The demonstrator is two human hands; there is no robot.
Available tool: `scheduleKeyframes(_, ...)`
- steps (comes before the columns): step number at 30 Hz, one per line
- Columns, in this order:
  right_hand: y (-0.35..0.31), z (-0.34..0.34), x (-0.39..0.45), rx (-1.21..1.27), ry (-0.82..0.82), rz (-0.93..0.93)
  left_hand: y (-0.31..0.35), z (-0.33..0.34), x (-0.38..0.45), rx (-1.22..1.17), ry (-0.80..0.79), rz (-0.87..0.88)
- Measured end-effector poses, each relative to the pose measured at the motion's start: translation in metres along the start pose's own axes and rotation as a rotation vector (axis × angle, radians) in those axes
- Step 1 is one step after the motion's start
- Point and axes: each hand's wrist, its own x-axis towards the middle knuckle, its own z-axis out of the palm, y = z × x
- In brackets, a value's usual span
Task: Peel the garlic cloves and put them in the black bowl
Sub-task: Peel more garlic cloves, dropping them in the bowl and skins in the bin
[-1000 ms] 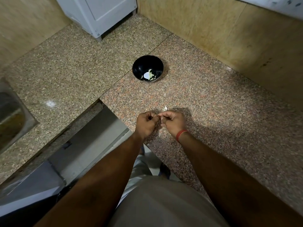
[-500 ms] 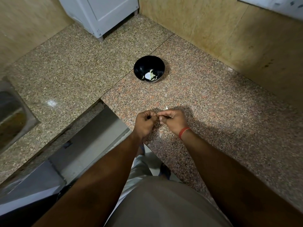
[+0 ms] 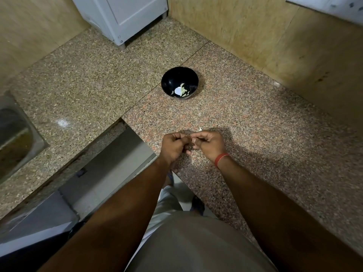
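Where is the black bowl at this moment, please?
In the head view, the black bowl stands on the granite counter, beyond both hands and apart from them.

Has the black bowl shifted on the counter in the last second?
No. The black bowl sits at the same spot beside the counter seam; only the head camera drifted slightly.

Counts on the counter
One black bowl [image 3: 180, 82], two hands, one red wristband [image 3: 221, 159], one sink [image 3: 17, 134], one white cabinet [image 3: 125, 14].
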Motion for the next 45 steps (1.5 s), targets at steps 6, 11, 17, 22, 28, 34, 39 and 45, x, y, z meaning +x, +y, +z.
scheduleKeyframes(6,-0.002,0.0,-0.001,0.067,0.004,0.007,0.003,0.003,-0.004,-0.023,0.01,0.023)
scheduleKeyframes(11,-0.003,0.0,-0.001,0.112,-0.007,0.054,-0.003,0.002,-0.002,-0.067,0.005,0.017)
scheduleKeyframes(17,-0.005,0.0,0.001,0.183,-0.005,0.082,0.002,0.005,-0.004,-0.11,-0.035,0.026)
scheduleKeyframes(22,-0.006,-0.001,0.0,0.156,-0.014,0.076,0.002,0.004,-0.007,-0.129,-0.04,0.037)
scheduleKeyframes(28,-0.004,0.002,-0.001,0.138,0.012,0.078,0.0,0.004,-0.005,-0.104,-0.036,0.05)
scheduleKeyframes(34,-0.004,0.003,-0.001,0.161,-0.004,0.108,-0.004,0.002,0.0,-0.054,-0.013,0.034)
scheduleKeyframes(39,-0.004,0.001,-0.003,0.242,-0.022,0.138,-0.005,0.003,-0.001,-0.09,-0.047,0.051)
scheduleKeyframes(45,-0.002,0.0,-0.002,0.241,-0.041,0.126,-0.007,0.002,-0.001,-0.1,-0.061,0.052)
